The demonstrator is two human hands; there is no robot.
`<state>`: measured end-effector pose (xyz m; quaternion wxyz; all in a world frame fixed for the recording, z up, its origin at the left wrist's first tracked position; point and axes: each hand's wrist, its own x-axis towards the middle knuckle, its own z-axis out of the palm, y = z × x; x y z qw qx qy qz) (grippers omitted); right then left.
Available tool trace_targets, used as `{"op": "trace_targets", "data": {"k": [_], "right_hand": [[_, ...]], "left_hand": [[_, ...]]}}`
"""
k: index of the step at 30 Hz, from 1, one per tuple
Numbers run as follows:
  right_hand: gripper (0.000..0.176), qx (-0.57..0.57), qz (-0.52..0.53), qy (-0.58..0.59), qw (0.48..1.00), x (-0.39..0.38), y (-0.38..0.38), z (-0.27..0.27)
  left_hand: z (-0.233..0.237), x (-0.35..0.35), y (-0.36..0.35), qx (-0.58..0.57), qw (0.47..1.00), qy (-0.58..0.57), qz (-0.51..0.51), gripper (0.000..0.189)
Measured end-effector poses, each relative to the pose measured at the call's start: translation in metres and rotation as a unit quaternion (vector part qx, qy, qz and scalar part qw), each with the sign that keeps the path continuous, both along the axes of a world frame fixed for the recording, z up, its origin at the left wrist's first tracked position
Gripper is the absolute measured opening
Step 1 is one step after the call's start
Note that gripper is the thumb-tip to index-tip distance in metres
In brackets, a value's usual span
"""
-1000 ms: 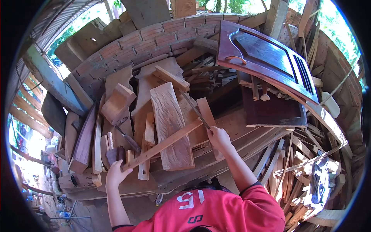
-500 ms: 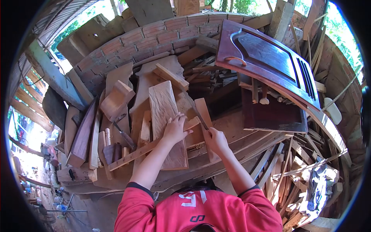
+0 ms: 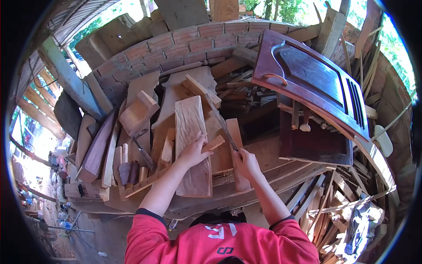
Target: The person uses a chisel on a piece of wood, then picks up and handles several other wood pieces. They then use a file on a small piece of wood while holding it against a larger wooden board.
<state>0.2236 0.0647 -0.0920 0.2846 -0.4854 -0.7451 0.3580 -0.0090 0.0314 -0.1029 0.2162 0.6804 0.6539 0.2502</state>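
My left hand (image 3: 194,152) is closed over a narrow wooden strip (image 3: 151,179), its fingers bent and the thumb stretched along the strip. The strip lies slantwise across a wide pale board (image 3: 189,119) with a rippled surface, which leans on the bench. My right hand (image 3: 247,163) is wrapped round the near end of a long, thin metal blade (image 3: 223,124); its handle is hidden in the fist. The blade points forward and left, passing close to the strip's free right end. Behind the right hand, an upright plank (image 3: 235,132) stands beside the blade.
A chisel-like tool (image 3: 143,149) with a wooden handle lies left among wood offcuts. A curved wooden block (image 3: 139,113) sits behind it. At right, a dark red panelled door (image 3: 312,75) leans over stacked wood. A brick wall (image 3: 176,40) runs behind the bench.
The view has shifted slightly, so the scene sits lower and further right. The blade now shows more of its length, reaching further forward and left past the strip's end. Both hands keep their holds.
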Motion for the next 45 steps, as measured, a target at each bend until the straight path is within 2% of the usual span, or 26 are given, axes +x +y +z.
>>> {"op": "trace_targets", "data": {"k": [4, 6, 9, 17, 20, 33, 41, 45], "right_hand": [[0.034, 0.028, 0.034, -0.025, 0.999, -0.015, 0.011, 0.006], [0.033, 0.041, 0.046, -0.043, 0.997, -0.023, 0.019, 0.001], [0.032, 0.043, 0.056, -0.069, 0.995, -0.035, 0.022, -0.006], [0.023, 0.11, 0.07, -0.134, 0.982, -0.053, 0.031, -0.018], [0.02, 0.141, 0.073, -0.144, 0.977, -0.054, 0.03, -0.021], [0.019, 0.146, 0.077, -0.134, 0.977, -0.058, 0.028, -0.022], [0.014, 0.161, 0.064, -0.229, 0.958, -0.068, 0.023, -0.02], [0.012, 0.164, 0.06, -0.237, 0.956, -0.071, 0.021, -0.016]], "left_hand": [[0.003, -0.007, 0.006, -0.013, 1.0, 0.005, 0.022, 0.064], [-0.003, 0.002, 0.006, 0.082, 0.986, 0.138, 0.053, 0.06], [0.002, 0.002, 0.005, 0.023, 0.985, 0.168, 0.039, 0.055], [0.0, 0.002, 0.004, 0.01, 0.989, 0.139, 0.04, 0.049], [-0.002, 0.002, 0.002, 0.045, 0.986, 0.156, 0.047, 0.047], [-0.005, 0.001, 0.002, 0.071, 0.982, 0.167, 0.048, 0.043], [-0.003, 0.001, 0.003, 0.047, 0.985, 0.158, 0.048, 0.042], [-0.005, -0.001, 0.005, 0.056, 0.984, 0.161, 0.045, 0.044]]}}
